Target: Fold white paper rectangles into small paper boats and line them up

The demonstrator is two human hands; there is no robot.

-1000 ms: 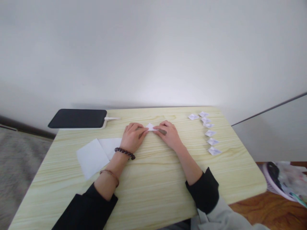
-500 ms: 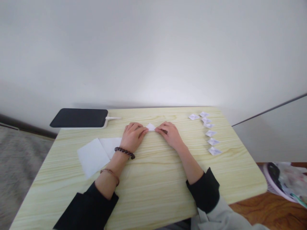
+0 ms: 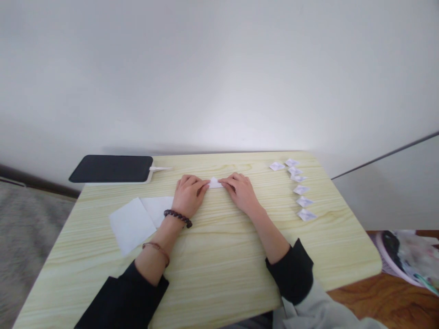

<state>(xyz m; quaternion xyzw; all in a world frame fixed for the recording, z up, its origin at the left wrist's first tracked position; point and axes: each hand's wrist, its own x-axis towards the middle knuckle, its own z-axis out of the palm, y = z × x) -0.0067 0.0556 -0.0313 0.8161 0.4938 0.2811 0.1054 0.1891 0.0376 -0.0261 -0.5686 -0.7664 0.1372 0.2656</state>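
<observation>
A small folded white paper piece [image 3: 215, 183] lies on the light wooden table [image 3: 219, 256], near its far edge. My left hand [image 3: 188, 196] presses on the paper's left end with curled fingers. My right hand [image 3: 240, 192] presses on its right end, fingertips together on the paper. Most of the piece is hidden under my fingers. A beaded bracelet and a thin band sit on my left wrist.
Two flat white paper sheets [image 3: 137, 220] lie left of my left hand. A black phone [image 3: 111, 168] with a white cable rests at the table's back left. Several small folded paper shapes [image 3: 299, 189] form a row at the right. A basket [image 3: 406, 258] sits on the floor, lower right.
Both hands stay on the folded paper; the fingertips have shifted slightly along it. Nothing else has moved.
</observation>
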